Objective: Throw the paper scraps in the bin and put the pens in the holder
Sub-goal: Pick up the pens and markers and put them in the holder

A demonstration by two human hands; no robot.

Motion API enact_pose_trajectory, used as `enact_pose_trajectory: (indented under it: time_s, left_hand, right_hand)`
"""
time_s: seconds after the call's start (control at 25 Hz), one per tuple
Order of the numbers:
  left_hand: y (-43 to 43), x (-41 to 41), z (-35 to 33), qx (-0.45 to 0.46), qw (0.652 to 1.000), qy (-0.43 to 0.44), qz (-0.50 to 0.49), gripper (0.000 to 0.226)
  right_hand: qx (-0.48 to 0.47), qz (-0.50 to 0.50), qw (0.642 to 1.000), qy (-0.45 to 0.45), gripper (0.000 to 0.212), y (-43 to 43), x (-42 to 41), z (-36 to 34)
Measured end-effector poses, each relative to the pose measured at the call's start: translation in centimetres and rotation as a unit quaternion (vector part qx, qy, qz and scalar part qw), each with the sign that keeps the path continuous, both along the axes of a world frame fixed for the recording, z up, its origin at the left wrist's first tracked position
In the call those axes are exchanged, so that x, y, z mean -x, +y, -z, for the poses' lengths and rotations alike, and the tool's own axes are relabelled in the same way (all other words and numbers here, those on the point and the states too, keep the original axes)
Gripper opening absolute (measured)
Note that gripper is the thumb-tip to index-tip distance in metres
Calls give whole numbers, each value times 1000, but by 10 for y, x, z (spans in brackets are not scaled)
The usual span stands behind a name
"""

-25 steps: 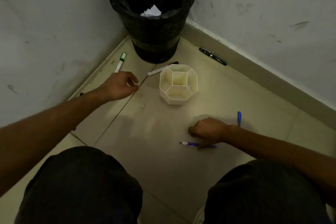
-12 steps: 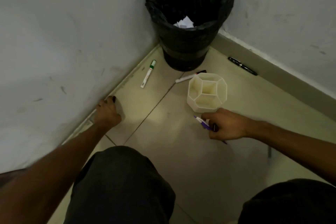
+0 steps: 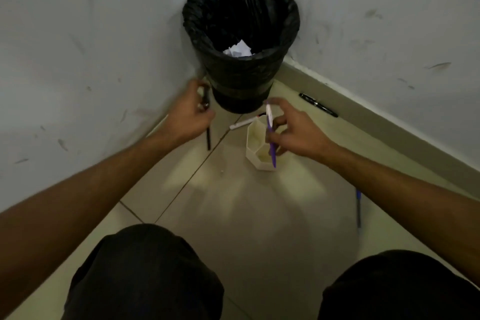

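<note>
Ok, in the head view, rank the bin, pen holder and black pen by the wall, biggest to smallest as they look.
1. bin
2. pen holder, partly hidden by the right hand
3. black pen by the wall
Distances differ, but the order is clear.

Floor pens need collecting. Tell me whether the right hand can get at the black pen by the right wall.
Probably not yet: the right hand holds a purple pen. The black pen itself lies uncovered.
</note>
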State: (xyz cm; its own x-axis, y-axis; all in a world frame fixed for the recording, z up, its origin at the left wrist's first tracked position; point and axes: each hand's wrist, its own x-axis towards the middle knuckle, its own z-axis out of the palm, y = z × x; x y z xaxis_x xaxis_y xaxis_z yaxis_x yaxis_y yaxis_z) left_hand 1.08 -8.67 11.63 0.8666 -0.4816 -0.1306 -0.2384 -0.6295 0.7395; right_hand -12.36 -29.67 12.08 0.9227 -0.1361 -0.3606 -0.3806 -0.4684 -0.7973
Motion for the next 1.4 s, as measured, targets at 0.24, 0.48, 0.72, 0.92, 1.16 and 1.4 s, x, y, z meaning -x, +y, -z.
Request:
enact_pose_trajectory:
  time_s: [0.24, 0.48, 0.72, 0.92, 1.16, 1.4]
  left_hand:
    - [-61, 3, -8, 29, 999, 1, 17, 33]
    - [-48, 18, 10, -28, 991, -70, 114, 20]
    - [-47, 25, 22, -35, 991, -51, 118, 11]
    - [-49, 27, 32, -80, 979, -77, 168, 16]
    - [-46, 34, 40, -106, 962, -96, 231, 18]
    - [-38, 39, 39, -135, 949, -33, 284, 29]
  right_hand:
    - [-21, 166, 982, -85, 11, -8, -54, -3]
    - [53, 144, 981, -116, 17, -7, -42, 19]
    - [92, 103, 978, -158, 15, -2, -42, 17]
    - [120, 107, 960, -230, 23, -1, -38, 11]
    - [229, -46, 961, -146, 13, 7, -37, 33]
    - [269, -130, 952, -64, 29, 7, -29, 53]
